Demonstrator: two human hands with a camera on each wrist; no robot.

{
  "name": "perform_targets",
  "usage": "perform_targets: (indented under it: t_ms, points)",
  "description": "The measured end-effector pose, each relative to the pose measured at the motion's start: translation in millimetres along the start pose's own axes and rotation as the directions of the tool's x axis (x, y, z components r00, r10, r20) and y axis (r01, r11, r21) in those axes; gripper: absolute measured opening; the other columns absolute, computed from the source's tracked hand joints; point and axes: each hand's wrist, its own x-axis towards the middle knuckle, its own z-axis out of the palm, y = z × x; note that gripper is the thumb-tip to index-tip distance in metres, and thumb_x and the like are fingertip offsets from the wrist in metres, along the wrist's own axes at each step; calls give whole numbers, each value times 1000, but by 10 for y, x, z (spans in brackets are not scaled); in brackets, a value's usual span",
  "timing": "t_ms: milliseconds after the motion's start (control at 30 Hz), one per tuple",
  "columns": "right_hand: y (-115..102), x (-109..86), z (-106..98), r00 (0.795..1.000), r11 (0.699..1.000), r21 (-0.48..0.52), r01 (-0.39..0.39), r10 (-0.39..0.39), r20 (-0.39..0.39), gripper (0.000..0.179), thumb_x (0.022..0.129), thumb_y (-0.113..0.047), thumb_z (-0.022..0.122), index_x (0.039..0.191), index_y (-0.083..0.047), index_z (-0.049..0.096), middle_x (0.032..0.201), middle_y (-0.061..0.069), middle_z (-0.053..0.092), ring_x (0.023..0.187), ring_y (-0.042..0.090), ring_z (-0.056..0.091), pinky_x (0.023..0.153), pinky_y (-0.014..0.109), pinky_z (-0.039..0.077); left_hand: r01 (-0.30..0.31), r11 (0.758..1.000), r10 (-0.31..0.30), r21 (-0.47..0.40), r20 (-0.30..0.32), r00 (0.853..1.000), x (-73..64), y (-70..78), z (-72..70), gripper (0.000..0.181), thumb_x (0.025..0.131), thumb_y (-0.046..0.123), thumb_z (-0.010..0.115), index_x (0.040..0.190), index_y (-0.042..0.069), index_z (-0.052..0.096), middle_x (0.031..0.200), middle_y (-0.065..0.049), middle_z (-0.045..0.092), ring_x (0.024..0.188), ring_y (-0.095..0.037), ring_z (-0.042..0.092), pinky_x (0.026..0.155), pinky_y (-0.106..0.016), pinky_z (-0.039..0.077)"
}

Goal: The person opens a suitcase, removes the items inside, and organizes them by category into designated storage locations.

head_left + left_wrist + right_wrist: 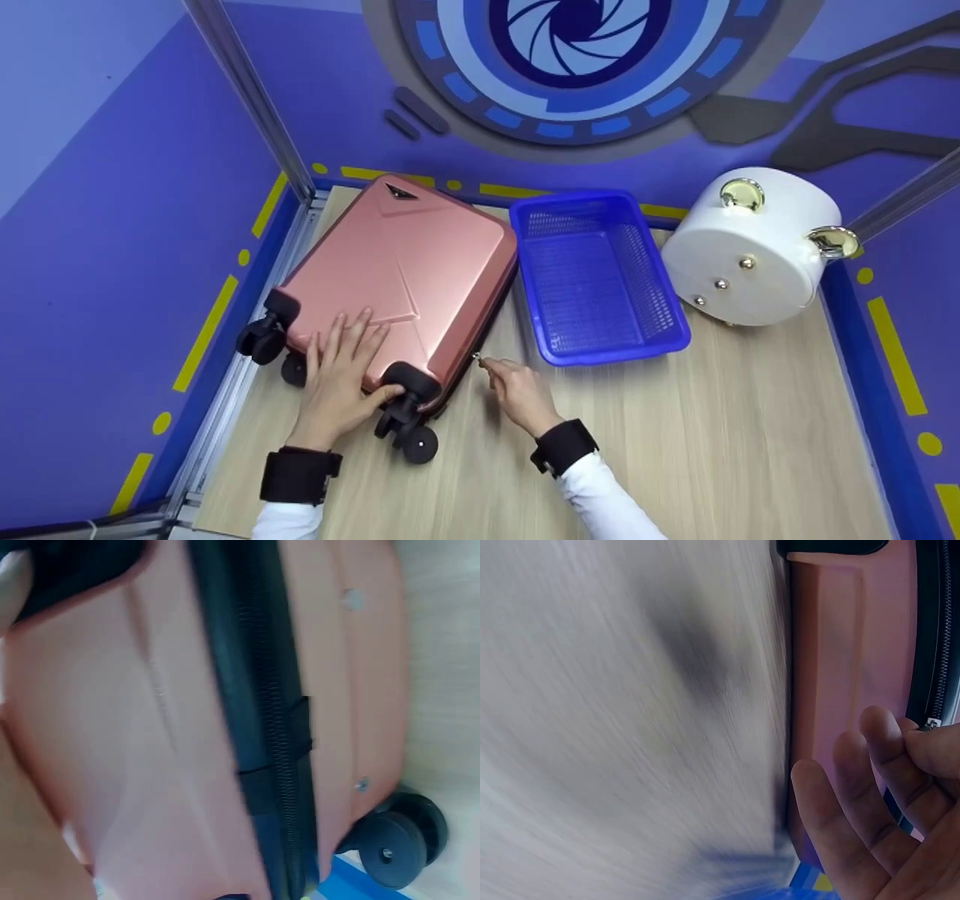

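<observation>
A pink hard-shell suitcase point(405, 262) lies flat with its black wheels point(420, 444) toward the person. My left hand point(339, 379) rests spread on the shell near the wheel end, its thumb at a black wheel mount point(411, 379). At the suitcase's right side, my right hand point(521, 390) pinches a small metal zipper pull point(931, 724) between thumb and forefinger. The other fingers of that hand are spread in the right wrist view. A black zipper point(274, 727) runs along the suitcase's end in the left wrist view.
A blue plastic basket point(551, 352) stands right of the suitcase. Farther right, a white round container point(750, 292) with gold handles and knobs lies tipped on its side. A metal frame post point(259, 105) rises at the back left, and walls enclose the wooden table point(675, 450).
</observation>
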Motion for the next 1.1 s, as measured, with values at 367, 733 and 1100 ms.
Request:
perform_targets:
  t_ms: [367, 733, 1100]
  points:
    - [-37, -50, 57, 999, 999, -38, -6, 4, -48, 25, 95, -2, 68, 118, -3, 76, 78, 0, 70, 65, 16, 68, 58, 36, 57, -5, 999, 9, 43, -105, 994, -18, 37, 150, 96, 83, 73, 65, 161, 24, 40, 171, -5, 26, 156, -40, 19, 117, -75, 7]
    - [-95, -124, 70, 999, 999, -29, -44, 43, -28, 25, 97, -5, 66, 120, -5, 76, 81, 1, 70, 70, 20, 70, 63, 41, 59, 139, 990, -134, 16, -170, 976, 77, 360, 337, 94, 84, 70, 65, 161, 22, 39, 171, -8, 24, 156, -42, 15, 116, -77, 6]
    - [2, -211, -18, 997, 997, -62, -51, 47, -67, 25, 96, -3, 66, 120, -4, 75, 80, 1, 69, 67, 24, 70, 59, 42, 57, 226, 973, -214, 33, -217, 952, 236, 693, 508, 95, 86, 70, 65, 162, 19, 38, 172, -9, 21, 156, -42, 14, 114, -79, 9]
